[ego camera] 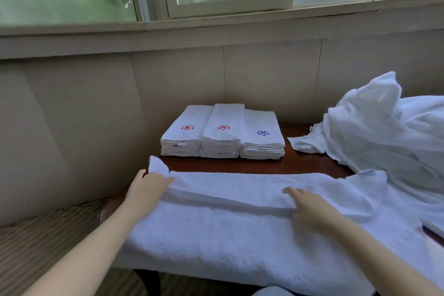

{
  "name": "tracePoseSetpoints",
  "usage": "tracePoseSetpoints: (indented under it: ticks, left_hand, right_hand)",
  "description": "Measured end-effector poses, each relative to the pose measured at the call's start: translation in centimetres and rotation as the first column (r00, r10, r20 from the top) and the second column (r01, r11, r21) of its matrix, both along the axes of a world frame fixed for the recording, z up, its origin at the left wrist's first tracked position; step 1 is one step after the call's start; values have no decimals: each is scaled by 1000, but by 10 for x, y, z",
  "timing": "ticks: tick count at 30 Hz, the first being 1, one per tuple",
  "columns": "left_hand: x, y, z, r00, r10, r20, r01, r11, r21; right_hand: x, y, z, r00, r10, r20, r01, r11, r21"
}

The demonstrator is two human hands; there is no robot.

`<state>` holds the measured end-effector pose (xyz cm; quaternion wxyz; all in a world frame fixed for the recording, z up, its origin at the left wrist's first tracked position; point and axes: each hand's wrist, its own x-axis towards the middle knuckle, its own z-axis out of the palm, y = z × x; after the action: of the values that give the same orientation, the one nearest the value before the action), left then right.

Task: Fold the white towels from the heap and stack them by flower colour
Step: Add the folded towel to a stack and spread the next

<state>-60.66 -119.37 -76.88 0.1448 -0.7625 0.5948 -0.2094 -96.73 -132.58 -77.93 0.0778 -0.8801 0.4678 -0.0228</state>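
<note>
A white towel (240, 228) lies spread across the near part of the dark wooden table (300, 163), its far edge folded toward me. My left hand (149, 187) rests flat on the towel's far left corner. My right hand (310, 206) lies on the folded edge with fingers stretched out. Behind it stand three stacks of folded towels: two with a red flower on top (187, 127) (224, 127) and one with a purple flower (263, 132). The heap of loose white towels (384, 132) fills the right side.
A pale panelled wall (96, 103) rises right behind the stacks, with a window above. A striped brown surface (48, 235) lies lower left of the table. The towel hangs over the table's front edge.
</note>
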Motion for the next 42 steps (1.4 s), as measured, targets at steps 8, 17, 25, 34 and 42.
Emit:
tracePoseSetpoints:
  ticks: [8, 17, 25, 34, 42]
  left_hand:
    - [42, -14, 30, 983, 182, -8, -178, 953, -247]
    - [38, -25, 53, 978, 173, 119, -123, 932, -342]
    - [-7, 8, -21, 918, 396, -35, -397, 916, -61]
    - [-55, -20, -34, 701, 263, -663, -366, 931, -17]
    - [-7, -36, -34, 745, 200, -637, -402, 896, -189]
  right_hand:
    - [31, -16, -22, 965, -261, -38, 254, 958, -134]
    - [40, -34, -30, 946, -321, 47, 316, 882, -350]
    - [40, -31, -28, 950, -310, 42, 304, 881, -364]
    - [-16, -31, -14, 836, -547, 51, 549, 829, -108]
    - [-113, -27, -8, 619, -502, 604, 592, 804, 62]
